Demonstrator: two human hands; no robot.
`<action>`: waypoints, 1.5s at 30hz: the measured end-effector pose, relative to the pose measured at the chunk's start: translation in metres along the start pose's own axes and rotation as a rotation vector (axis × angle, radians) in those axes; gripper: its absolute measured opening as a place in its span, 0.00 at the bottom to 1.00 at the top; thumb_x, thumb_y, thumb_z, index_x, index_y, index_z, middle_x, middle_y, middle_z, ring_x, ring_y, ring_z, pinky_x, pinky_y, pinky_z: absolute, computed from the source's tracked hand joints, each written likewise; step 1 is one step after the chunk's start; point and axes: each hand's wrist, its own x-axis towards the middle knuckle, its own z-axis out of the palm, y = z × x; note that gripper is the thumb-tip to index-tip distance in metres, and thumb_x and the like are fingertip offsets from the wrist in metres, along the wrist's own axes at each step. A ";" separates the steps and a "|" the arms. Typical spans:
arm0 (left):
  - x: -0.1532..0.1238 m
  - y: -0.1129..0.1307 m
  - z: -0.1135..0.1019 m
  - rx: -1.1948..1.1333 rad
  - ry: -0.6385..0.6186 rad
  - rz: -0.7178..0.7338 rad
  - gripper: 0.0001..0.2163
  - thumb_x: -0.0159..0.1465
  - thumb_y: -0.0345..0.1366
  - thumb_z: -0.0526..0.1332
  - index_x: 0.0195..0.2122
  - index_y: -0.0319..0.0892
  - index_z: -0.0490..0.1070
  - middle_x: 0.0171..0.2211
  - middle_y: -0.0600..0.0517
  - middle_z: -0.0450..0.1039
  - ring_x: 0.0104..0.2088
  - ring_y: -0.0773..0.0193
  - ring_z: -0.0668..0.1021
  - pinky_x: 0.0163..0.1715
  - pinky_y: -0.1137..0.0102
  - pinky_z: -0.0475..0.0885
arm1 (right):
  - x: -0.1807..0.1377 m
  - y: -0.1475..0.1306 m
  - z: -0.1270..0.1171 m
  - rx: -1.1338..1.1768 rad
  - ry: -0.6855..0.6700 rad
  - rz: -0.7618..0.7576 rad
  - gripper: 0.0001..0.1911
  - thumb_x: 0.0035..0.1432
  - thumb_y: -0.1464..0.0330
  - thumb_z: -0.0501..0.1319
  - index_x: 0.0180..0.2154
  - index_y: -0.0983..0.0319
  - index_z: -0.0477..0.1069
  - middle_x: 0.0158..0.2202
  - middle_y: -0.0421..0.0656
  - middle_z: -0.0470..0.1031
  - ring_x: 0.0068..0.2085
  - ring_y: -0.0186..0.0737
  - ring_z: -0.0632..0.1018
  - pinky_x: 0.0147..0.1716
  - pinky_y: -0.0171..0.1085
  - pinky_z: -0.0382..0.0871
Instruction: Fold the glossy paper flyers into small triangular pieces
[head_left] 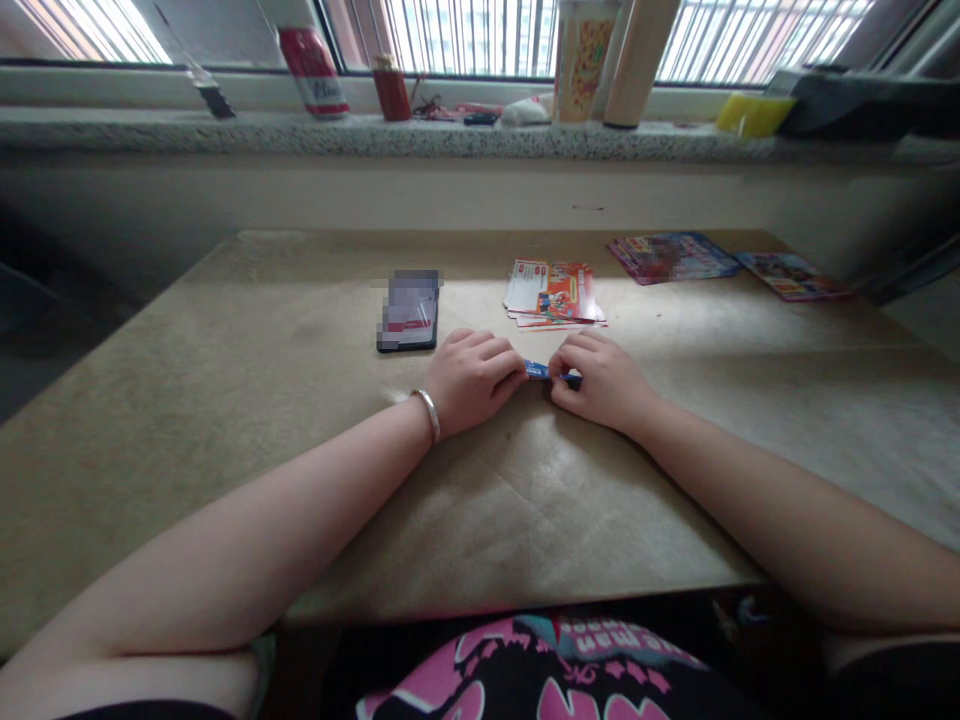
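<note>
Both of my hands meet over the middle of the table, with a small blue printed strip (536, 370) between them. My left hand (476, 380) pinches its left end between thumb and fingers, and a silver bangle circles that wrist. Curled fingers of my right hand (600, 380) grip the other end, where a dark blue tip pokes out under the index finger. Most of the strip is hidden by fingers, so its exact kind cannot be told. Just beyond the hands lies a fanned pile of red and white cards (555, 290).
A phone (411, 310) lies left of the cards. Colourful booklets or cards (675, 257) and another pile (793, 275) lie at the back right. On the stone windowsill (450, 140) stand a red can (311, 72), a red-capped bottle (391, 90) and a tall cup (583, 65).
</note>
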 end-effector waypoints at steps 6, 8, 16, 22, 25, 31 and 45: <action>-0.001 -0.006 -0.001 -0.013 0.054 -0.061 0.09 0.66 0.39 0.58 0.31 0.43 0.73 0.31 0.53 0.76 0.34 0.63 0.72 0.37 0.66 0.62 | -0.001 0.004 -0.002 -0.010 0.008 -0.004 0.02 0.48 0.73 0.59 0.27 0.60 0.67 0.29 0.44 0.72 0.35 0.43 0.72 0.38 0.40 0.66; -0.002 -0.008 0.000 -0.012 0.063 -0.086 0.09 0.66 0.39 0.58 0.31 0.43 0.73 0.31 0.53 0.76 0.34 0.63 0.72 0.37 0.65 0.62 | -0.001 0.005 -0.003 0.000 0.018 -0.003 0.03 0.48 0.73 0.59 0.27 0.60 0.67 0.29 0.43 0.71 0.35 0.43 0.71 0.38 0.40 0.66; -0.004 -0.013 -0.001 -0.063 0.123 -0.133 0.09 0.66 0.39 0.59 0.30 0.43 0.74 0.31 0.53 0.77 0.34 0.63 0.72 0.38 0.65 0.64 | -0.006 0.016 -0.008 0.117 0.025 0.043 0.04 0.48 0.74 0.59 0.27 0.59 0.66 0.30 0.42 0.71 0.34 0.41 0.72 0.35 0.39 0.66; -0.006 -0.022 0.001 -0.076 0.197 -0.156 0.08 0.65 0.38 0.60 0.30 0.44 0.74 0.32 0.53 0.76 0.35 0.63 0.72 0.38 0.66 0.65 | -0.008 0.029 -0.012 0.139 0.069 0.008 0.07 0.46 0.76 0.58 0.26 0.59 0.65 0.28 0.41 0.70 0.33 0.40 0.72 0.36 0.39 0.66; -0.007 -0.022 0.001 -0.058 0.211 -0.138 0.08 0.65 0.39 0.61 0.31 0.44 0.74 0.32 0.54 0.76 0.35 0.63 0.72 0.38 0.66 0.65 | -0.008 0.028 -0.013 0.145 0.073 0.002 0.07 0.46 0.76 0.58 0.26 0.59 0.65 0.28 0.41 0.70 0.33 0.40 0.72 0.35 0.39 0.66; -0.009 -0.023 -0.003 -0.019 0.238 -0.140 0.07 0.65 0.38 0.60 0.31 0.44 0.74 0.33 0.53 0.76 0.36 0.62 0.73 0.40 0.65 0.65 | -0.010 0.031 -0.012 0.153 0.062 0.053 0.07 0.45 0.76 0.58 0.26 0.59 0.65 0.29 0.41 0.70 0.33 0.40 0.71 0.34 0.39 0.66; -0.006 -0.018 -0.001 -0.074 0.238 -0.091 0.07 0.66 0.41 0.59 0.33 0.47 0.74 0.33 0.53 0.76 0.38 0.62 0.72 0.43 0.63 0.64 | -0.007 0.013 -0.014 0.102 0.142 -0.077 0.04 0.55 0.71 0.60 0.34 0.57 0.69 0.34 0.43 0.75 0.38 0.44 0.74 0.42 0.44 0.68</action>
